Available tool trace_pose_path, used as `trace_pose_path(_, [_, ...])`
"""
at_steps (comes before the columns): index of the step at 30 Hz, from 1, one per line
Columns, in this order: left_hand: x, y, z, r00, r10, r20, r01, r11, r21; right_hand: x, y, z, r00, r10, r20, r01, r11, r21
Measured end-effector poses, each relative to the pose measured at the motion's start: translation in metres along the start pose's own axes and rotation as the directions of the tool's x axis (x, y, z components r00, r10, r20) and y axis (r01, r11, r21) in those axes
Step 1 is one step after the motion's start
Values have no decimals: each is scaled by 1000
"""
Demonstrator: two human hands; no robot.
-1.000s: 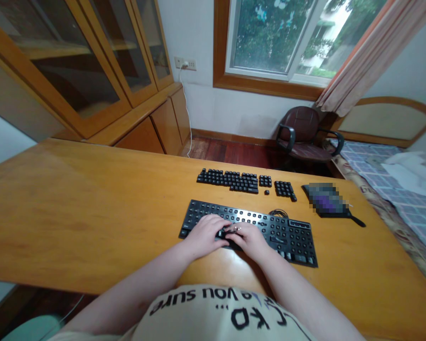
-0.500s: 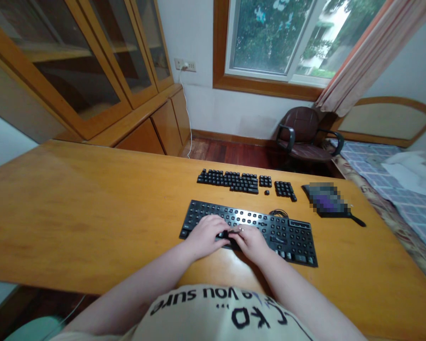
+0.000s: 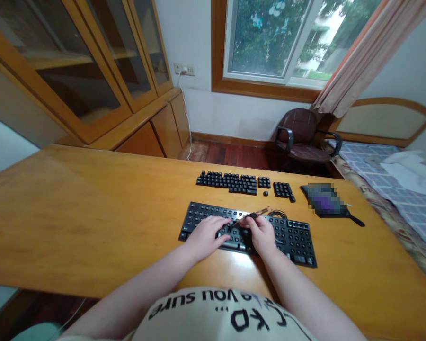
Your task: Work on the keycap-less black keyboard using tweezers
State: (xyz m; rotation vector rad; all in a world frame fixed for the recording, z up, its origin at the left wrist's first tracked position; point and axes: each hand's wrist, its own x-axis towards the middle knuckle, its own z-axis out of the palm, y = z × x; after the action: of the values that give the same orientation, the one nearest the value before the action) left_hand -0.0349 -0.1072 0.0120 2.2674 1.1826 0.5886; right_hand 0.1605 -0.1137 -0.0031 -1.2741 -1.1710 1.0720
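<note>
A black keyboard [image 3: 298, 237] lies in front of me, with bare key posts over much of it and keycaps still along its near edge. My right hand [image 3: 264, 234] is closed around a thin keycap puller [image 3: 252, 216] with a dark middle and metal prongs at both ends. One end points up and away, the other down-left at the key posts near my left fingertips. My left hand [image 3: 208, 234] rests on the left part of the keyboard, thumb and fingers apart. Whether a small keycap sits at the puller's lower tip is too small to tell.
Removed black keycaps [image 3: 227, 181] stand in rows behind the keyboard, with a number-pad group [image 3: 283, 190] and a single keycap [image 3: 265, 193]. A coiled cable [image 3: 277, 214] lies at the keyboard's back edge. A dark pouch [image 3: 323, 215], partly pixelated, is on the wooden desk [image 3: 92, 203] at right.
My right hand has lifted and shifted right, and the keycap puller is now tilted up, showing more of its length. My left hand stays nearly in place, thumb and fingers apart.
</note>
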Motion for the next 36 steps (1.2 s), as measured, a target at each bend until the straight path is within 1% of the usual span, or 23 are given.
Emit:
trace_pose_path(5, [12, 16, 3, 994, -106, -22, 102, 985, -141, 1, -1, -4, 987, -153, 50, 156, 984, -80])
trace_pose_path(8, [18, 18, 8, 987, -150, -50, 137, 970, -202, 2, -1, -4, 978, -193, 83, 201, 975, -97])
trace_pose_path(11, [19, 15, 12, 982, -164, -98, 135, 959, -248, 1, -1, -3, 962, -235, 136, 251, 961, -116])
trace_pose_path(15, [16, 10, 17, 980, -148, -132, 102, 948, -300, -2, 1, -2, 933, -305, 189, 337, 926, -171])
trace_pose_path(19, [15, 6, 18, 975, -168, -148, 96, 910, -403, -3, 1, -2, 919, -330, 215, 366, 917, -156])
trace_pose_path(22, [17, 3, 15, 971, -219, -92, 140, 839, -526, -3, 1, -3, 929, -315, 194, 346, 927, -148])
trace_pose_path(24, [20, 2, 11, 966, -258, -16, 198, 779, -596, -3, 1, -5, 926, -323, 195, 352, 926, -140])
trace_pose_path(28, [24, 0, 1, 937, -282, 205, 342, 634, -694, -4, -3, -7, 887, -375, 269, 418, 900, -126])
trace_pose_path(30, [27, 0, -3, 918, -284, 278, 396, 592, -702, -4, -5, -8, 866, -387, 317, 440, 890, -118])
trace_pose_path(32, [29, 0, -5, 904, -294, 310, 427, 565, -706, -3, -7, -8, 836, -414, 360, 477, 873, -105])
trace_pose_path(34, [32, 1, -4, 894, -317, 317, 444, 530, -723, -3, -8, -8, 801, -453, 392, 524, 847, -93])
trace_pose_path(36, [35, 2, -2, 883, -345, 318, 459, 490, -741, -3, -7, -8, 784, -480, 393, 554, 827, -96])
